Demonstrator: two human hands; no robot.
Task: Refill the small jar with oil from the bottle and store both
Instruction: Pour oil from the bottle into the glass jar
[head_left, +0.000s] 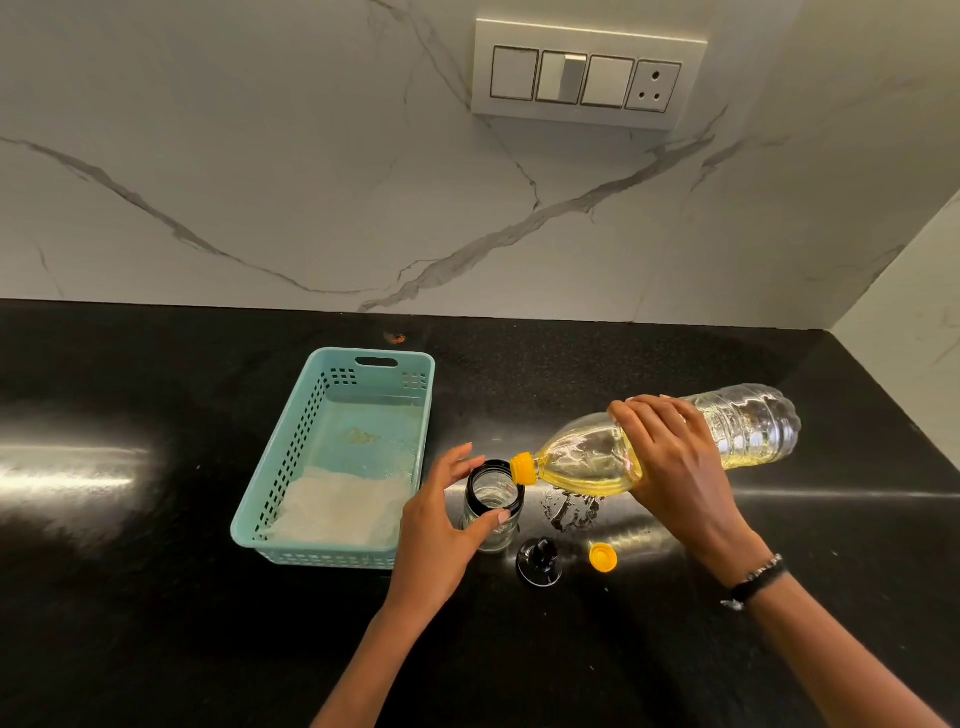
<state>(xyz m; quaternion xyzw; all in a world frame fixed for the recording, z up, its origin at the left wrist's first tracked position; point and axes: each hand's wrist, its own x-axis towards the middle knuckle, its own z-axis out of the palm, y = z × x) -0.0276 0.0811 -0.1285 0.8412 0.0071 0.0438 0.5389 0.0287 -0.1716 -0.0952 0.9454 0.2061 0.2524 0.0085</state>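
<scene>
A clear plastic oil bottle (737, 431) lies nearly level in the air, its yellow neck (522, 467) resting over the mouth of the small glass jar (493, 499). Yellow oil pools along the bottle's lower side. My right hand (670, 467) grips the bottle around its middle. My left hand (441, 525) holds the jar from the left, thumb on its front and fingers behind its black rim. The jar stands upright on the black counter and looks nearly empty. Its black lid (539, 561) and the bottle's yellow cap (603, 557) lie on the counter just in front.
A teal plastic basket (270, 530) with a white cloth (337, 506) in its near end stands left of the jar. A white marble wall with a switch panel (587, 73) rises behind the black counter (156, 597). A side wall closes the right end.
</scene>
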